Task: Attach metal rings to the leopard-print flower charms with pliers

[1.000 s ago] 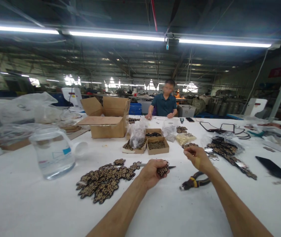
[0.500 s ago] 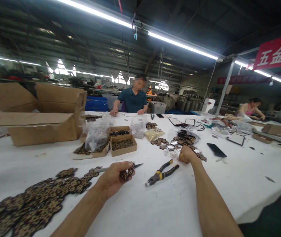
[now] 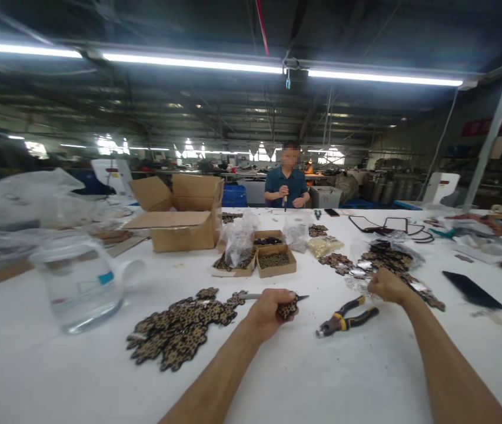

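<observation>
While the left hand (image 3: 272, 312) grips a leopard-print fabric piece (image 3: 288, 308) and a thin pointed tool (image 3: 302, 297), the right hand (image 3: 385, 287) (fingers bunched) is near yellow-and-black metal pliers (image 3: 343, 318).

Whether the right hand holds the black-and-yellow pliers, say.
No, the pliers lie on the white table, clear of the right hand.

The left hand (image 3: 275, 313) grips a leopard-print piece (image 3: 287, 308).
</observation>
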{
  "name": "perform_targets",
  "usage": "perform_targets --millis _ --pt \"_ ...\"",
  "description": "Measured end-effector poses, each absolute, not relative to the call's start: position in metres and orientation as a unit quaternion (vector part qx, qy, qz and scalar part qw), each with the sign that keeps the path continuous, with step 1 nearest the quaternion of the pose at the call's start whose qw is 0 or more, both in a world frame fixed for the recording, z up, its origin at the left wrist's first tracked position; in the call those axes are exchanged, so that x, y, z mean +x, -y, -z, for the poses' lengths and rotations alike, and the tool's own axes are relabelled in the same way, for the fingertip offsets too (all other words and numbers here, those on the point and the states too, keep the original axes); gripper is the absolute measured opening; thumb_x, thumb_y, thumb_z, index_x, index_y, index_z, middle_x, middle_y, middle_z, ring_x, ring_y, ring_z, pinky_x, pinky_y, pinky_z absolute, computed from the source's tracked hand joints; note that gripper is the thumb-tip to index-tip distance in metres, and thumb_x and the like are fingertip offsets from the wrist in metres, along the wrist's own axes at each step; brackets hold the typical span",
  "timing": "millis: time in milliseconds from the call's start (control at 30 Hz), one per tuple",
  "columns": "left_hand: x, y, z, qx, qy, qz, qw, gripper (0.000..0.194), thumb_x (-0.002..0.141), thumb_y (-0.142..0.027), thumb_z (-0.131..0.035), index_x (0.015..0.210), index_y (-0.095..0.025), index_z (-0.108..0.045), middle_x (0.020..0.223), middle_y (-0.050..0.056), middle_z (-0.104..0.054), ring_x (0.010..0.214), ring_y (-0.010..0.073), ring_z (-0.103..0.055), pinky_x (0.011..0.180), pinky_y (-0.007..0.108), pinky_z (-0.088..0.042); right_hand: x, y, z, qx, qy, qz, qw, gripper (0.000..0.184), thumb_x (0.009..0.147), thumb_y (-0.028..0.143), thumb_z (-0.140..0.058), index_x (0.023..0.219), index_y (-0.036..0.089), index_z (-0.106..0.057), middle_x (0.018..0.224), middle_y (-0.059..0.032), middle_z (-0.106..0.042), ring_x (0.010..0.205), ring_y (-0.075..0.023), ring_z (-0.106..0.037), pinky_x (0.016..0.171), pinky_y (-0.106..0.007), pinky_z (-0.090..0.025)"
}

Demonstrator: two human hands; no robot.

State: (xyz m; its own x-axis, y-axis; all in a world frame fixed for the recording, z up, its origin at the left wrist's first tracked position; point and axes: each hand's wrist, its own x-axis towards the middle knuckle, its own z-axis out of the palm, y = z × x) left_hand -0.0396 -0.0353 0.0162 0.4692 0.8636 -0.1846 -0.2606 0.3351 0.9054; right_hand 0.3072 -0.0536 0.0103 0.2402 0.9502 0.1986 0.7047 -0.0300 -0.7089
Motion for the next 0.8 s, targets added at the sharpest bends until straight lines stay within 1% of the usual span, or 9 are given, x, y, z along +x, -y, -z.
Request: perform_targets --millis 67,133,200,300,467,667,800 --pt "-0.039 0.036 -0.014 0.437 -0.340 -0.382 0.740 0.018 0.066 -0.021 -0.074 0.067 -0.011 -0.059 0.061 0.005 -0.058 0.055 0.0146 -0.056 0.045 0.024 -0.033 0.289 0.050 -0.015 -0.660 0.611 -0.231 0.372 0.032 0.067 0.034 -0.067 0.046 0.017 -0.050 0.042 0.0007 -0.044 0.044 -0.0125 -0.044 0.044 -0.026 -0.035" --pt "-0.038 0.037 -0.014 0.443 -0.330 -0.378 0.743 0.020 0.065 -0.022 -0.076 0.064 -0.011 -0.058 0.059 0.004 -0.056 0.054 0.0139 -0.055 0.046 0.024 -0.033 0.260 0.050 -0.021 -0.583 0.613 -0.345 0.407 0.030 0.073 0.041 -0.066 0.060 0.015 -0.060 0.052 -0.0006 -0.053 0.050 -0.0131 -0.050 0.051 -0.027 -0.043" --pt "-0.037 0.038 -0.015 0.449 -0.323 -0.370 0.746 0.022 0.064 -0.023 -0.077 0.064 -0.011 -0.059 0.059 0.004 -0.056 0.053 0.0132 -0.054 0.048 0.025 -0.034 0.226 0.051 -0.024 -0.488 0.591 -0.469 0.439 0.030 0.070 0.043 -0.072 0.071 0.014 -0.065 0.059 -0.0009 -0.058 0.053 -0.0123 -0.051 0.054 -0.027 -0.047" --pt "-0.036 0.040 -0.016 0.460 -0.319 -0.357 0.748 0.024 0.063 -0.025 -0.080 0.067 -0.011 -0.061 0.060 0.003 -0.057 0.053 0.0128 -0.054 0.049 0.025 -0.033 0.183 0.056 -0.025 -0.409 0.569 -0.566 0.434 0.030 0.069 0.040 -0.077 0.075 0.013 -0.067 0.059 -0.0006 -0.058 0.053 -0.0109 -0.051 0.054 -0.026 -0.046" --pt "-0.035 0.042 -0.017 0.470 -0.311 -0.351 0.748 0.023 0.064 -0.025 -0.080 0.070 -0.010 -0.063 0.059 0.004 -0.057 0.053 0.0128 -0.053 0.050 0.026 -0.032 0.161 0.061 -0.018 -0.375 0.530 -0.629 0.427 0.027 0.070 0.036 -0.079 0.074 0.013 -0.066 0.058 0.0016 -0.055 0.054 -0.0096 -0.050 0.053 -0.025 -0.047" --pt "-0.035 0.044 -0.017 0.470 -0.308 -0.346 0.751 0.024 0.062 -0.024 -0.081 0.072 -0.010 -0.064 0.060 0.005 -0.059 0.055 0.0136 -0.054 0.052 0.026 -0.033 0.163 0.062 -0.019 -0.364 0.512 -0.644 0.436 0.030 0.066 0.036 -0.082 0.072 0.013 -0.065 0.061 0.0013 -0.055 0.055 -0.0095 -0.049 0.052 -0.026 -0.047" --pt "-0.036 0.045 -0.019 0.477 -0.299 -0.343 0.752 0.023 0.065 -0.025 -0.080 0.073 -0.010 -0.065 0.063 0.006 -0.060 0.057 0.0141 -0.055 0.052 0.026 -0.032 0.160 0.062 -0.018 -0.366 0.510 -0.652 0.424 0.029 0.068 0.036 -0.081 0.072 0.013 -0.065 0.059 0.0011 -0.055 0.054 -0.0095 -0.050 0.052 -0.025 -0.047"
